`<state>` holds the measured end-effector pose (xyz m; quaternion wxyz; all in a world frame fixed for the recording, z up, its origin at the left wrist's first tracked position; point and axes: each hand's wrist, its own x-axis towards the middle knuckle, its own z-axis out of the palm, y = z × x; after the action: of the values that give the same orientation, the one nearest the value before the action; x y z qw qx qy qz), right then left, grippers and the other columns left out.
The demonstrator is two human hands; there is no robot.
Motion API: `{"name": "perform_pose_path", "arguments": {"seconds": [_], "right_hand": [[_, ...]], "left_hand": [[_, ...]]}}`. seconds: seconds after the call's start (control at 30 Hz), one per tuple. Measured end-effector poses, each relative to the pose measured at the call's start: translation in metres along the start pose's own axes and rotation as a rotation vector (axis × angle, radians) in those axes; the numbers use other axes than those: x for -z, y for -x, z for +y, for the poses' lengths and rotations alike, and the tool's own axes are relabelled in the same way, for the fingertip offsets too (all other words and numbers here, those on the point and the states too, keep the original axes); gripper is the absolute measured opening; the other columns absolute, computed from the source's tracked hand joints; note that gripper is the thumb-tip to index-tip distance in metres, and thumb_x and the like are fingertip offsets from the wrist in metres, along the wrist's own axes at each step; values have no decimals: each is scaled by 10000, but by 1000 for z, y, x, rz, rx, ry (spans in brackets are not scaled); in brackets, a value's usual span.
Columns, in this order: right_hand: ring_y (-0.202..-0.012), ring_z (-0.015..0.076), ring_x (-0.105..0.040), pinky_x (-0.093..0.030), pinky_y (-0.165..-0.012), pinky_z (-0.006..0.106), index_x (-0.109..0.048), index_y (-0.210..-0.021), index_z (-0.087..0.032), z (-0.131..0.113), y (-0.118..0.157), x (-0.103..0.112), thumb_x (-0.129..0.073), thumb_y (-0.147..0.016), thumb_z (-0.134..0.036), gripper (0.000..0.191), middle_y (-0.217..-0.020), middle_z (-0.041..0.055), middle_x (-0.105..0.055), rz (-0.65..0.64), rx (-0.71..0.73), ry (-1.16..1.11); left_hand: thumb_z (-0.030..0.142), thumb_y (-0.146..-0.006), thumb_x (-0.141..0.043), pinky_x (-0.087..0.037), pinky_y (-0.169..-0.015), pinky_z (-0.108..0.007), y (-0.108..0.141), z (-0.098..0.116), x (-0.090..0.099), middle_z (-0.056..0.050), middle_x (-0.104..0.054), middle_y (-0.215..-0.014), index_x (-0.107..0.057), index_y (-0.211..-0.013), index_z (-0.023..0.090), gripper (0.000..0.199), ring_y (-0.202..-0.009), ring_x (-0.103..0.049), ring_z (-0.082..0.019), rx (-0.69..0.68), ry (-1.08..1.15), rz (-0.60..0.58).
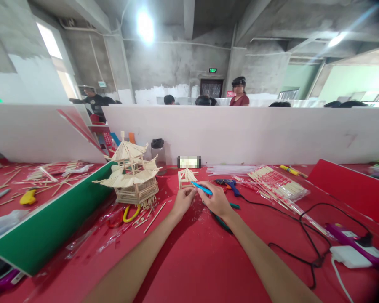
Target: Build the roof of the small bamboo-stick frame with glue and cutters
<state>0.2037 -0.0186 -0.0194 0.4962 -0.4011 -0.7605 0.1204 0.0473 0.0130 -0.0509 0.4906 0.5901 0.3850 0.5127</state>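
Note:
My right hand (217,201) is closed round a slim blue pen-shaped tool (202,188), its tip pointing left and away from me. Close beside it, my left hand (183,201) has its fingers pinched together; what lies between them is hidden. Just beyond both hands stands a small frame of pale wooden sticks (187,176), partly covered by my fingers. A larger pagoda model (134,181) built of wooden sticks stands upright to the left. Dark green-handled pliers (222,223) lie partly under my right hand and forearm.
Right of my hands lie a blue glue gun (230,185), bundled sticks (278,183), black cable and a purple power strip (350,242). Yellow-handled scissors (132,213) and loose sticks lie left, beside a green board (60,214). A bottle (158,155) stands before the white partition (240,134).

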Motion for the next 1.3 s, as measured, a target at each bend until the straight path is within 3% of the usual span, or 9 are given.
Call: {"name": "perform_pose_path", "arguments": {"seconds": [1.3], "right_hand": [[-993, 213, -694, -513, -903, 308, -662, -1173, -247, 1, 0, -2, -546, -944, -338, 273, -1100, 43, -734, -4, -4, 16]], "left_hand": [[576, -784, -646, -241, -467, -218, 0, 2, 0, 48, -464, -494, -620, -692, 131, 455, -449, -347, -73, -21, -16, -2]]}}
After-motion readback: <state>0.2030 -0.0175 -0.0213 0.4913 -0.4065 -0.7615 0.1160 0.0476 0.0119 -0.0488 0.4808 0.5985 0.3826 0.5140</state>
